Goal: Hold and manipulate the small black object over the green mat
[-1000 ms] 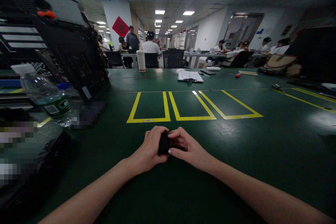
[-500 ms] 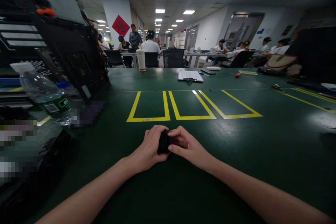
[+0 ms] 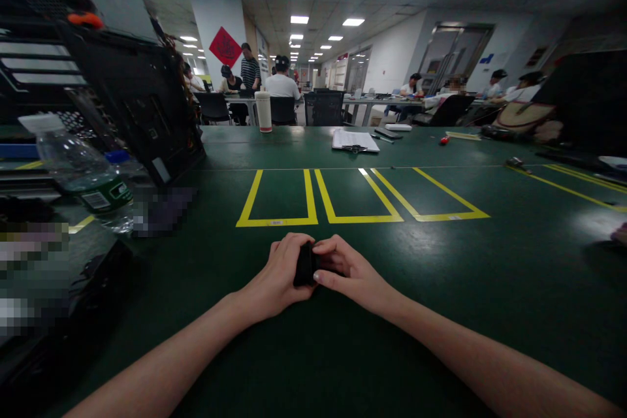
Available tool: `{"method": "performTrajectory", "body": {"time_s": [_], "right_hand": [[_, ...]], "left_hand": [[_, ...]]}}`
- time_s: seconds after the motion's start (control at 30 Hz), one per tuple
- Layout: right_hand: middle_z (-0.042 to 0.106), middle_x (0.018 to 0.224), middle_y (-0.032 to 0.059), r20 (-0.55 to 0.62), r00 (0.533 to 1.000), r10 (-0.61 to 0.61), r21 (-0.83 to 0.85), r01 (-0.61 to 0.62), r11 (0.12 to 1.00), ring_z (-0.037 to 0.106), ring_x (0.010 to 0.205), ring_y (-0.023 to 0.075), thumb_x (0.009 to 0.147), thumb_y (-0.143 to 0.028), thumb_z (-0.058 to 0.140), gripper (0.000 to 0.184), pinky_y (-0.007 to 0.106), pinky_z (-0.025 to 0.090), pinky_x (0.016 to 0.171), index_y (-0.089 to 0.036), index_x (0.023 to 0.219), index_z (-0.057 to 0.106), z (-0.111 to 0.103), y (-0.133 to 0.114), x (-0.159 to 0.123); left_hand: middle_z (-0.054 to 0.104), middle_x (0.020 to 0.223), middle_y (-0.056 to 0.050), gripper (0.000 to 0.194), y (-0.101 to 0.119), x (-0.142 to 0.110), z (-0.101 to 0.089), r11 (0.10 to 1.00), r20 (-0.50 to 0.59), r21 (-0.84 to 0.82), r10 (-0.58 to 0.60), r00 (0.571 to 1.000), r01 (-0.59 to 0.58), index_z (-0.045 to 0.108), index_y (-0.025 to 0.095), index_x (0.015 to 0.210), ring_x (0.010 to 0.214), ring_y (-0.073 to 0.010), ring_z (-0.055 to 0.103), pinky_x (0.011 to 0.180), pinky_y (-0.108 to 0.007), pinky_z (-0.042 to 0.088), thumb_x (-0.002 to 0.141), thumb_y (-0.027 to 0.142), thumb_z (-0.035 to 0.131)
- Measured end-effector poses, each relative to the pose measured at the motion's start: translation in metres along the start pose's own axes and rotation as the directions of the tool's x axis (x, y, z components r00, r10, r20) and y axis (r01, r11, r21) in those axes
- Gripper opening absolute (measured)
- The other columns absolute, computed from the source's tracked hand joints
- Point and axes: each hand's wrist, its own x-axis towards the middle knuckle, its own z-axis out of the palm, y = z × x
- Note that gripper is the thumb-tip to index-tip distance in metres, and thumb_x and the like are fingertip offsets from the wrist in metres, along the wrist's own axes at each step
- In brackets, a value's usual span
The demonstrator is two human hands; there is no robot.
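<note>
A small black box-shaped object [image 3: 304, 265] is between my two hands, low over the green table just in front of the yellow tape. My left hand [image 3: 278, 277] wraps around it from the left, with the thumb below and the fingers over the top. On the other side, my right hand [image 3: 356, 274] is curled, its thumb and fingertips pinching at the object's right edge. The fingers hide much of the object, so its exact kind is unclear.
Yellow tape outlines [image 3: 277, 223] mark the green table [image 3: 313, 366] ahead. A clipboard with paper [image 3: 355, 141] and a white cup [image 3: 263, 112] stand farther back. At left are a plastic bottle [image 3: 100, 196] and black computer casing [image 3: 132, 91]. People sit at distant desks.
My hands and the black object stay almost in place. A small blurred shape has come in at the right edge of the table.
</note>
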Motion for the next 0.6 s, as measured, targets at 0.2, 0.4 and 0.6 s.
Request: {"method": "performTrajectory", "body": {"time_s": [0.2, 0.4, 0.6], "right_hand": [[0.048, 0.104, 0.0023, -0.022, 0.999, 0.049, -0.022, -0.049, 0.999, 0.050, 0.101, 0.0161, 0.075, -0.021, 0.055, 0.028, 0.037, 0.042, 0.088, -0.022, 0.101, 0.042, 0.0010, -0.0042, 0.0005], [0.049, 0.104, 0.0017, 0.026, 0.999, 0.030, -0.021, -0.030, 0.999, 0.049, 0.103, 0.0158, 0.073, -0.017, 0.057, 0.030, 0.037, 0.039, 0.092, -0.021, 0.099, 0.043, 0.0008, -0.0041, 0.0002], [0.049, 0.100, 0.0006, -0.005, 1.000, 0.027, -0.014, -0.027, 1.000, 0.052, 0.098, 0.0156, 0.076, -0.021, 0.054, 0.022, 0.034, 0.046, 0.084, -0.022, 0.095, 0.045, 0.0013, -0.0021, 0.0001]], "left_hand": [[0.040, 0.110, -0.007, 0.049, 0.0018, 0.0005, -0.0014, 1.000, 0.010, -0.003, 0.001, 1.000, -0.001, 0.033, 0.022, 0.112, 0.099, -0.0217, 0.042, 0.084, -0.039, 0.037, 0.070, 0.016, 0.058], [0.039, 0.112, -0.006, 0.052, 0.0022, -0.0007, -0.0024, 1.000, 0.022, -0.024, -0.015, 1.000, 0.015, 0.031, 0.025, 0.112, 0.101, -0.0246, 0.042, 0.081, -0.043, 0.038, 0.069, 0.016, 0.058], [0.040, 0.111, -0.006, 0.050, 0.0017, 0.0004, -0.0010, 1.000, 0.010, -0.015, -0.009, 1.000, 0.009, 0.032, 0.025, 0.112, 0.099, -0.0234, 0.043, 0.081, -0.041, 0.039, 0.070, 0.017, 0.058]]}}
